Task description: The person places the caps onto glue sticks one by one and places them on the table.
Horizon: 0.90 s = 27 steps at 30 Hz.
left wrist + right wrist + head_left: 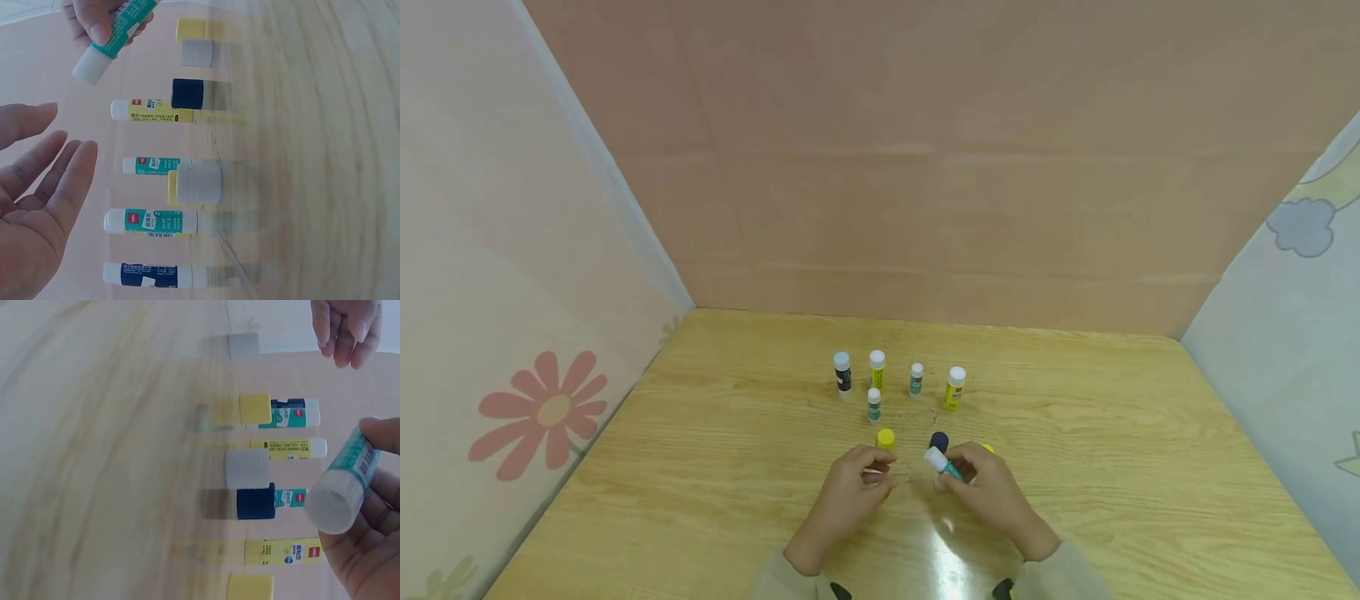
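My right hand (988,492) grips a green glue stick (355,464) between thumb and fingers. Its white end (94,64) points away from the palm, tilted toward the left hand. My left hand (47,194) holds nothing, with its fingers loosely bent and spread from the thumb, a short gap from the glue stick. Just beyond the hands stand short caps: a yellow cap (886,437), a navy cap (938,442) and another yellow cap (988,448), mostly hidden by the right hand. Whitish caps (200,184) show nearer the wrists.
Upright glue sticks stand farther back: a navy one (842,373), a yellow one (877,371), a small green one (874,406), another green one (916,380) and a yellow one (953,390). The wooden table (715,433) meets cloth walls at the back and sides.
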Motion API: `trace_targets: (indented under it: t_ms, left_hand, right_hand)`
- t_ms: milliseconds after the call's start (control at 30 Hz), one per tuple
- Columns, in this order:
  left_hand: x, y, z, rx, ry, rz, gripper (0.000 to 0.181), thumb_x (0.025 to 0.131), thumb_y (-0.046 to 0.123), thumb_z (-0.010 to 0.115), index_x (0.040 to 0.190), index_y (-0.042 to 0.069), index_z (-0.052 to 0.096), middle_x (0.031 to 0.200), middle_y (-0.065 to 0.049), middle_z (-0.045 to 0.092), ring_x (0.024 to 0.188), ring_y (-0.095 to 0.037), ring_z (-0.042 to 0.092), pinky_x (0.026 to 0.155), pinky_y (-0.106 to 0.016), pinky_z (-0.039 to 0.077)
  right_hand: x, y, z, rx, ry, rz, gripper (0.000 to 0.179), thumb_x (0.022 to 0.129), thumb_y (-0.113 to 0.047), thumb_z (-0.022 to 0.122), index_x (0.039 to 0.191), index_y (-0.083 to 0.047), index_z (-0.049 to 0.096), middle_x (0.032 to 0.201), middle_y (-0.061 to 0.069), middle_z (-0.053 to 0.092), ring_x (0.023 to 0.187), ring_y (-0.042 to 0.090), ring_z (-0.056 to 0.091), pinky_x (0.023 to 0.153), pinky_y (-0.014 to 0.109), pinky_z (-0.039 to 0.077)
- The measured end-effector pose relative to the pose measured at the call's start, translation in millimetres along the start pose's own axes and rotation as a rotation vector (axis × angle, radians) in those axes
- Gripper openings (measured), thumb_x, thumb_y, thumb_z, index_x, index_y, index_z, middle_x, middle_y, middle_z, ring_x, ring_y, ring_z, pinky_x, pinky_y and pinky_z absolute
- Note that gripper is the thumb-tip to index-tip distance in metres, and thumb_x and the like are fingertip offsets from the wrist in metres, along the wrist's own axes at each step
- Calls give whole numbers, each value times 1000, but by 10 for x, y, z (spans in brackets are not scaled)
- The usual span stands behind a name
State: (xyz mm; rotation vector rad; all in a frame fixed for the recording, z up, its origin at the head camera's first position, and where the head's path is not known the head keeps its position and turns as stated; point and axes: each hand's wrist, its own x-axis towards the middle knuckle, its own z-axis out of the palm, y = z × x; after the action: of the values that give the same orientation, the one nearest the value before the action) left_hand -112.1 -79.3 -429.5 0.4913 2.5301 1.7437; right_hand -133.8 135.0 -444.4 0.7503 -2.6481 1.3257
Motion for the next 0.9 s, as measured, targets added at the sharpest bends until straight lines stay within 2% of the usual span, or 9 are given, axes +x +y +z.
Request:
trace_targets:
  t_ms: [133, 300, 467, 733, 900]
  left_hand:
    - [8, -20, -14, 6, 1, -5, 26, 76, 1, 64, 100, -3, 57, 96, -11, 53, 89, -28, 53, 72, -20, 47]
    - [3, -26, -17, 11, -2, -2, 26, 75, -1, 64, 100, -4, 57, 97, -13, 53, 89, -29, 53, 73, -21, 47]
    - [-11, -21, -26, 29, -2, 20, 27, 75, -2, 63, 100, -6, 57, 97, -15, 53, 89, -30, 52, 74, -24, 47]
    - [-16, -27, -27, 38, -20, -3, 27, 76, -2, 63, 101, -6, 56, 99, -15, 53, 90, -29, 52, 75, -25, 47]
    - [-21, -37, -23, 69, -29, 3, 27, 76, -2, 63, 102, -5, 56, 99, -14, 54, 90, -27, 52, 76, -25, 46]
  right_hand:
    - [-17, 20, -36, -15, 9, 25, 21, 73, -5, 67, 91, 0, 58, 79, -5, 52, 67, 5, 47, 58, 20, 45]
    - [-55, 64, -74, -49, 22, 15, 21, 72, -3, 67, 90, 1, 57, 78, -5, 51, 68, 4, 47, 58, 20, 45]
    - [-81, 97, -115, -78, 35, 31, 19, 72, -3, 67, 89, 0, 57, 78, -5, 51, 69, 5, 47, 59, 19, 45]
    - [-108, 149, -167, -98, 52, 78, 19, 72, -2, 67, 87, -1, 57, 77, -6, 50, 68, 6, 48, 59, 19, 45]
    - [-112, 147, -198, -77, 54, 144, 17, 73, -4, 67, 87, -1, 57, 76, -4, 51, 68, 8, 48, 59, 20, 45]
